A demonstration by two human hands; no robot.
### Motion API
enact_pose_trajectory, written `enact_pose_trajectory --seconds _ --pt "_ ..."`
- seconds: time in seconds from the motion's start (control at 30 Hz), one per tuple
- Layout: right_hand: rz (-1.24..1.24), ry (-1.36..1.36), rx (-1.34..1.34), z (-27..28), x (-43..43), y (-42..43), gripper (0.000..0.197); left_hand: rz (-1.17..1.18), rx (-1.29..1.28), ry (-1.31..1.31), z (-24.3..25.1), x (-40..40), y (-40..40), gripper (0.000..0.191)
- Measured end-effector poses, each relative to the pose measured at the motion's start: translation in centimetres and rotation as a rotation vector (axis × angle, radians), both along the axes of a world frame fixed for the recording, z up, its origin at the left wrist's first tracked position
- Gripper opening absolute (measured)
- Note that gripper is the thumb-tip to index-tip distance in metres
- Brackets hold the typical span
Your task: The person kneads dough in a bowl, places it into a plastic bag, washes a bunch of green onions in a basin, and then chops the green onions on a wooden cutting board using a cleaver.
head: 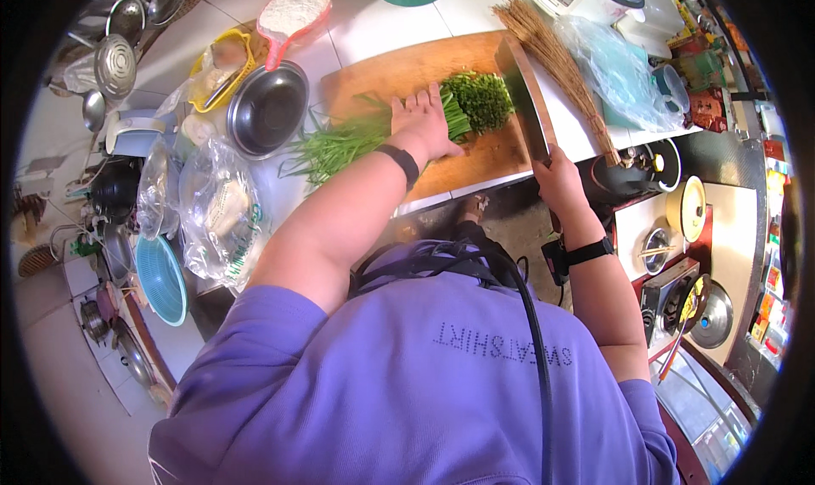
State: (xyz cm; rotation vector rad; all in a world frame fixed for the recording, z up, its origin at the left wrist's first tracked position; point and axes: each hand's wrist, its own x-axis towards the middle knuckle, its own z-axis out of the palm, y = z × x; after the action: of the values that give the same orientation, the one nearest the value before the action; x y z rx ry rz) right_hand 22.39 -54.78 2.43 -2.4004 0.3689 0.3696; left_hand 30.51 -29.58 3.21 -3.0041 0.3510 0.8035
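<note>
A bundle of long green chives [347, 142] lies across a wooden cutting board [375, 81], its leafy ends hanging past the left edge. My left hand [420, 122] presses down on the bundle with fingers spread. Just right of it is a pile of finely chopped chives [481, 101]. My right hand [561, 176] grips the handle of a wide-bladed cleaver [523, 97]. Its blade stands at the right side of the board, beside the chopped pile.
Left of the board sits a metal bowl [267, 111], near a red scoop of white flour [296, 9], a yellow basket [248, 42] and plastic bags [219, 211]. A straw whisk broom [560, 71] lies to the right. Further right, a pan with food [694, 300] rests on a stove.
</note>
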Motion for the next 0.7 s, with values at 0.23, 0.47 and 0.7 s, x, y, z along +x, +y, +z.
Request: enact_pose_trajectory --seconds 0.23,0.47,0.7 --pt "0.014 -0.017 0.143 2.0 -1.4 1.0 0.033 0.044 0.023 0.025 -1.5 0.8 -0.5 0.118" --pt "0.185 0.026 0.229 4.6 -2.1 3.3 0.029 0.130 0.000 0.102 -1.2 1.2 -0.8 0.099" --pt "0.362 -0.065 0.102 5.7 -3.0 4.8 0.021 0.060 0.022 0.005 -2.0 1.0 -0.3 0.083"
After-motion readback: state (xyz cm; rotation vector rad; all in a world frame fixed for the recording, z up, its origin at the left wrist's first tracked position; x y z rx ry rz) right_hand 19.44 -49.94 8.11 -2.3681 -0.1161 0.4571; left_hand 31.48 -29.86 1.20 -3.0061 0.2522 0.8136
